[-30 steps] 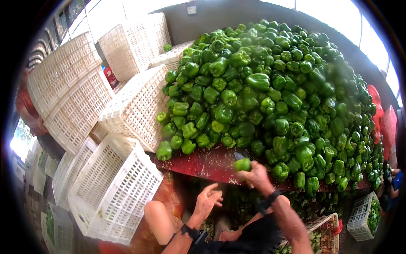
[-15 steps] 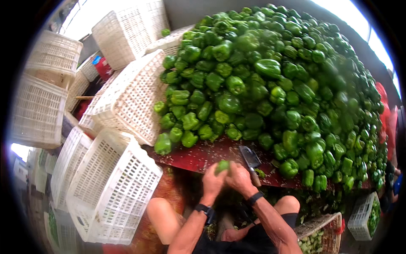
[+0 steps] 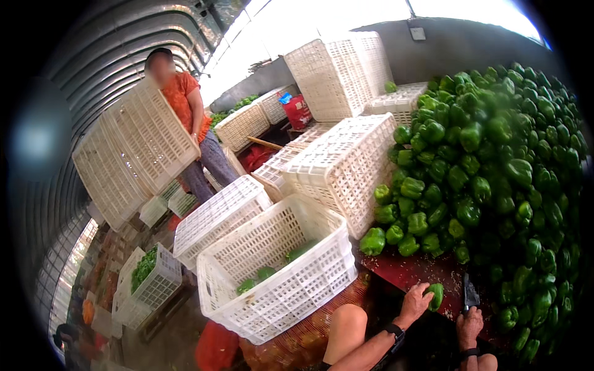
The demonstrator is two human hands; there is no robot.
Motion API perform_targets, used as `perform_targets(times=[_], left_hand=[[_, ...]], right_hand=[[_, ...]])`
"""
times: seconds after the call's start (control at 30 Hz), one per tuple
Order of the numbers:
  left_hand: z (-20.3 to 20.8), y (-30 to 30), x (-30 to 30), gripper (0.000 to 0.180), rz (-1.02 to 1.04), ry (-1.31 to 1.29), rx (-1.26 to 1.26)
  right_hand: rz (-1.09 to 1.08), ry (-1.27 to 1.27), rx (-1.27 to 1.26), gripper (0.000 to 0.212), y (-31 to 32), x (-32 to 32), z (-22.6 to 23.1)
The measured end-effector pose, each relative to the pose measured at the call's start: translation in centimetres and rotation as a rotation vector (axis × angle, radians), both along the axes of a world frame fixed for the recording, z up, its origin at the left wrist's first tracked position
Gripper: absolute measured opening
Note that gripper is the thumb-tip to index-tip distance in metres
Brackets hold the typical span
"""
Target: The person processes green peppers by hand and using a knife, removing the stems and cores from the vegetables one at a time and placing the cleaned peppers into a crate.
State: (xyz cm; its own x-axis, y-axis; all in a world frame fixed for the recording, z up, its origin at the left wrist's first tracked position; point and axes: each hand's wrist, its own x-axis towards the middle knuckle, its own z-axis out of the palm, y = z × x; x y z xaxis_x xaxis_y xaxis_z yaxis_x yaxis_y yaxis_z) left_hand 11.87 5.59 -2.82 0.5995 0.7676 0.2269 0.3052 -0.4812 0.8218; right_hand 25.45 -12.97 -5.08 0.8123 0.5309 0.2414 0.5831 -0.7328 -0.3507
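Note:
My left hand [image 3: 416, 306] is closed on a green bell pepper [image 3: 436, 297] above the front edge of the red tabletop [image 3: 396, 270]. To its right, my right hand [image 3: 470, 326] grips the handle of a short, broad-bladed knife [image 3: 470, 290]. The blade lies at the foot of a large pile of green bell peppers [image 3: 470, 207], pointing away from me. Left of my hands stands an open white plastic crate [image 3: 297, 303] with a few green peppers inside.
More white crates [image 3: 343, 167] stand beyond the open one, some stacked. At the far left a person in an orange top [image 3: 184, 102] carries large white crates [image 3: 139, 142]. A crate of leafy greens [image 3: 145, 272] sits further left. Pale seeds dot the red tabletop.
The view has swung left, bringing the person with crates into sight. My hands have parted: the left keeps a pepper, while the right has taken hold of the knife that lay on the tabletop.

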Motion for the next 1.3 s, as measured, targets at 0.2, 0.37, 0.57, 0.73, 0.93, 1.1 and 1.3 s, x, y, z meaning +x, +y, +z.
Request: perform_targets(times=[0.2,0.37,0.57,0.73,0.93,1.1,1.3], left_hand=[[3.2,-1.5,4.0,0.023,-0.076,-0.137,-0.069],[3.1,0.2,-0.7,0.025,0.070,-0.163,-0.252],[-0.9,1.1,2.1,0.025,0.032,-0.160,-0.146],[-0.4,0.7,1.2,0.028,0.021,-0.080,-0.151],[1.7,0.7,0.6,0.029,-0.007,-0.043,-0.144],[1.8,-0.3,1.2,0.025,-0.073,-0.053,-0.141],[1.0,0.3,1.9,0.032,0.030,-0.005,-0.056]], right_hand=[[-0.068,0.284,0.397,0.014,-3.6,3.3,2.9],[0.158,0.422,0.478,0.015,-2.6,-4.8,10.1],[0.272,0.292,0.385,0.013,-3.6,-8.5,13.2],[0.181,0.497,0.364,0.018,-1.5,-9.3,11.5],[0.191,0.341,0.189,0.023,1.3,-9.2,8.2],[0.115,0.103,0.121,0.024,4.5,-9.1,5.8],[0.188,0.327,0.237,0.023,2.9,-6.5,5.7]])
